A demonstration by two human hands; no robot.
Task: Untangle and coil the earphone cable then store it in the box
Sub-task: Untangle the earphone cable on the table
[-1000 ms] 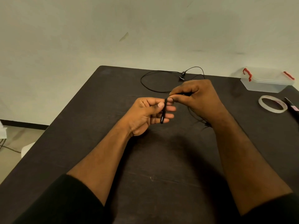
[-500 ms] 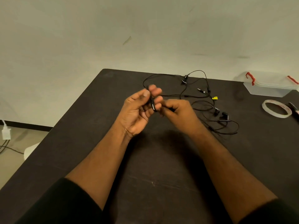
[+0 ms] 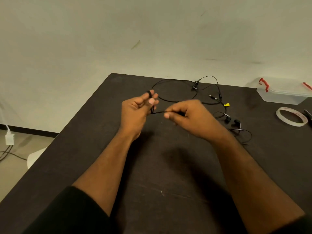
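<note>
The earphone cable (image 3: 175, 100) is sprawled loose across the table (image 3: 168, 191) toward 1 o'clock, one end held wound over the left hand (image 3: 137, 110) fingers, apparently as a coil core, while a short taut run is pinched by the right hand (image 3: 187, 116), likely to feed it. The box (image 3: 280, 94), lid on, is cut off at 2 o'clock beside a tape roll (image 3: 292, 117); the tangle behind the right wrist is hidden and the left grip is blurred.

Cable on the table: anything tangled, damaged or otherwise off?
Nothing looks damaged. The cable lies in loose crossing loops at the far side of the table, still uncoiled, earbuds to the right. The left hand and right hand hold a stretch between them. The box is shut, lid on.
</note>
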